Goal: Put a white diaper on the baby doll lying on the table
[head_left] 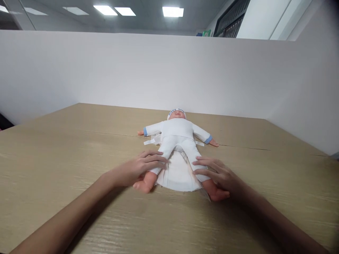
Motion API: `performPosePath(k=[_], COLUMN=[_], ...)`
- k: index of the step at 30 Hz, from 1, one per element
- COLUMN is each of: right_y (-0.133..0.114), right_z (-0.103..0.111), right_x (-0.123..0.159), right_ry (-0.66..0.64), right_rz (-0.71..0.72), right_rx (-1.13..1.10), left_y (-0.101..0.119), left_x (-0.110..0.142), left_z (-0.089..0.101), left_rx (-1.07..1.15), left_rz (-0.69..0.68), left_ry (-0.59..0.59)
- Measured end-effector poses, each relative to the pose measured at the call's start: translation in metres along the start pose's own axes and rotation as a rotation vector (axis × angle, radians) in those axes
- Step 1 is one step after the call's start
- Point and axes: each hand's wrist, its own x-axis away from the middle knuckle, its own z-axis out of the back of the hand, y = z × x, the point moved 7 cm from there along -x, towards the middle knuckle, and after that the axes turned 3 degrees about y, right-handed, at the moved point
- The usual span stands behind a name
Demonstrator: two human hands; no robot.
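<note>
A baby doll in a white suit with blue cuffs lies on its back, its arms spread and its legs apart. Under its hips an unfolded white diaper shows between the legs, with tape tabs sticking out at both sides of the waist. My left hand lies over the doll's leg on the left, fingers stretched out and touching the trouser leg. Across the other leg rests my right hand, its fingers spread. Both thumbs are hard to make out.
The wooden table carries the doll and has a thin seam running across it. Behind it stands a white partition, which continues along the right side. Ceiling lights show above the partition.
</note>
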Motion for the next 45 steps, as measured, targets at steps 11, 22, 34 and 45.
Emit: performPosePath(k=[11, 22, 34, 45], right_y=[-0.003, 0.014, -0.05, 0.001], right_z=[0.001, 0.004, -0.007, 0.003], right_x=[0.001, 0.002, -0.014, -0.05], right_ry=[-0.02, -0.127, -0.005, 0.072], right_rz=[0.011, -0.271, -0.275, -0.513], right_rx=[0.019, -0.403, 0.107, -0.174], left_y=[0.0, 0.015, 0.029, 0.003], left_x=[0.0, -0.008, -0.025, -0.047], left_z=[-0.003, 0.004, -0.019, 0.026], left_rx=[-0.013, 0.113, -0.21, 0.052], left_rz=[0.048, 0.249, 0.399, 0.383], left_ry=[-0.022, 0.029, 0.077, 0.319])
